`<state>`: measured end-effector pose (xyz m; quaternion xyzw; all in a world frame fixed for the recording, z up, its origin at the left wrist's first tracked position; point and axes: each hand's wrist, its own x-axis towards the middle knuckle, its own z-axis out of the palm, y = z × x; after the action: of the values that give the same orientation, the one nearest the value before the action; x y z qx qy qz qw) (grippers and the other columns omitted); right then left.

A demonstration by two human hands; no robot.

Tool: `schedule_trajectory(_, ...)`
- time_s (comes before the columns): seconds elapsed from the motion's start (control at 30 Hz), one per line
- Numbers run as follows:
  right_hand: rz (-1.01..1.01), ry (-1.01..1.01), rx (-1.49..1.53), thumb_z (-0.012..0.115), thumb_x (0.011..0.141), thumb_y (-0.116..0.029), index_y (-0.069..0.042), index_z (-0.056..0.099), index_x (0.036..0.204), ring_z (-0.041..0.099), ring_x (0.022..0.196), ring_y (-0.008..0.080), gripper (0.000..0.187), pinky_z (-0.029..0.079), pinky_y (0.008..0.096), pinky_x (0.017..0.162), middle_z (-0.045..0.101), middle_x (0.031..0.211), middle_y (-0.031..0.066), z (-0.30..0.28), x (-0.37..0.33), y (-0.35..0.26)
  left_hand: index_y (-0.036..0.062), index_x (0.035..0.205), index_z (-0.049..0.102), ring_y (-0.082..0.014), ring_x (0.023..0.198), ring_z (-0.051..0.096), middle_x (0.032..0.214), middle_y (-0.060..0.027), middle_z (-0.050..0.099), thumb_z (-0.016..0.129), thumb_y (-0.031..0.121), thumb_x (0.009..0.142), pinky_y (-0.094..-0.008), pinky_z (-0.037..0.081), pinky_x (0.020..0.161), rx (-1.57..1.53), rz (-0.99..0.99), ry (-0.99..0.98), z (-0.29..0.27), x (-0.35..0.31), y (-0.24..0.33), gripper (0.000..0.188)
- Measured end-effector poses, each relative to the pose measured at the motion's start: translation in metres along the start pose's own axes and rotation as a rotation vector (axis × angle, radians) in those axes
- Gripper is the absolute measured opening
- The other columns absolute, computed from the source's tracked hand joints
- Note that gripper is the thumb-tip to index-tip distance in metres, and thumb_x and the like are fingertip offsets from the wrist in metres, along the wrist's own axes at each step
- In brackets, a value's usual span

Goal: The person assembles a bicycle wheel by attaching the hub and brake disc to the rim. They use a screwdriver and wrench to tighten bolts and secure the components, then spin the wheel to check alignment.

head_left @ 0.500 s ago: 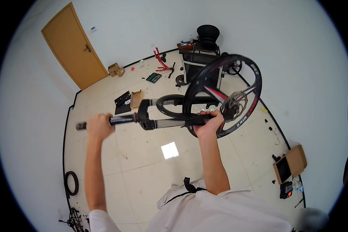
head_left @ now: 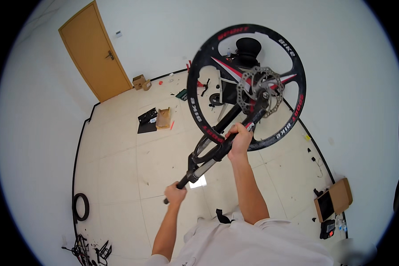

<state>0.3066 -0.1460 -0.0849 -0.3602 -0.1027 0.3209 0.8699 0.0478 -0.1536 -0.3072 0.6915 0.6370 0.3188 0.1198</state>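
A black bicycle suspension fork (head_left: 204, 169) is held up in front of me, tilted from lower left to upper right. Between its legs sits a black wheel (head_left: 201, 116) with broad red-and-white spokes. Near the hub, a silver brake disc (head_left: 243, 98) faces me. My left hand (head_left: 175, 193) is closed around the steerer tube at the fork's lower end. Higher up, my right hand (head_left: 240, 141) grips the near fork leg, just below the hub. The wheel hangs clear of the floor and partly covers a chair behind it.
Behind the wheel stands a black chair (head_left: 248, 48). An opened cardboard box (head_left: 340, 197) lies at the right wall, and a loose tyre (head_left: 81, 207) leans at the left. A cardboard tray (head_left: 163, 119), a green tool case (head_left: 181, 94) and bike parts (head_left: 81, 249) lie on the floor.
The fork has swung from nearly level to a steep tilt. My left hand has moved down and right with the steerer tube, while the wheel has risen and turned its disc side toward me.
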Motion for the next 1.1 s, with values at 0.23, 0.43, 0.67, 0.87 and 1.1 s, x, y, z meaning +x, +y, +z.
schedule_trajectory(0.23,-0.078,-0.205,-0.269,0.058,0.071,-0.003,0.001,0.051,0.052,0.051,0.042,0.0139,0.021,0.039,0.0283,0.045,0.053,0.049,0.0048,-0.020,-0.018,-0.035,0.0015,0.071,0.068,-0.0391,0.057,0.063,0.060,-0.0210,0.060,0.069,0.019,0.070,-0.0436,0.048,0.056,-0.309,-0.179,-0.156,0.087,-0.084,0.063,0.018)
schedule_trajectory(0.43,-0.176,-0.420,-0.604,0.061,0.069,-0.005,0.002,0.054,0.056,0.048,0.043,0.0115,0.017,0.037,0.0297,0.045,0.052,0.048,0.0038,-0.044,-0.021,-0.053,-0.0025,0.069,0.061,-0.0244,0.046,0.056,0.053,-0.0105,0.057,0.075,0.026,0.081,-0.0405,0.044,0.049,-0.731,-0.150,-0.213,0.180,-0.125,0.109,0.034)
schedule_trajectory(0.67,-0.129,-0.465,-0.533,0.061,0.069,-0.003,0.001,0.053,0.058,0.050,0.046,0.0116,0.014,0.038,0.0303,0.046,0.053,0.051,0.0040,-0.051,-0.024,-0.057,-0.0017,0.068,0.059,-0.0192,0.050,0.055,0.058,-0.0119,0.059,0.075,0.030,0.083,-0.0413,0.044,0.050,-0.609,-0.243,-0.357,0.212,-0.112,0.093,0.039)
schedule_trajectory(0.87,0.030,-0.238,0.070,0.051,0.064,0.006,-0.003,0.047,0.079,0.049,0.055,0.0203,0.018,0.045,0.0325,0.058,0.049,0.068,0.0071,-0.071,-0.006,-0.019,0.0029,0.084,0.073,-0.0363,0.071,0.069,0.073,-0.0192,0.069,0.067,0.016,0.069,-0.0424,0.054,0.066,-0.112,-0.052,-0.090,0.054,-0.012,0.021,0.021)
schedule_trajectory(1.1,0.379,0.004,0.571,0.043,0.061,-0.005,-0.010,0.037,0.067,0.041,0.062,0.0190,0.009,0.039,0.0318,0.061,0.042,0.066,0.0049,-0.088,-0.019,-0.021,0.0139,0.068,0.070,-0.0309,0.061,0.062,0.063,-0.0084,0.064,0.073,0.017,0.052,-0.0394,0.048,0.059,0.402,0.365,0.253,-0.131,0.075,0.043,0.016)
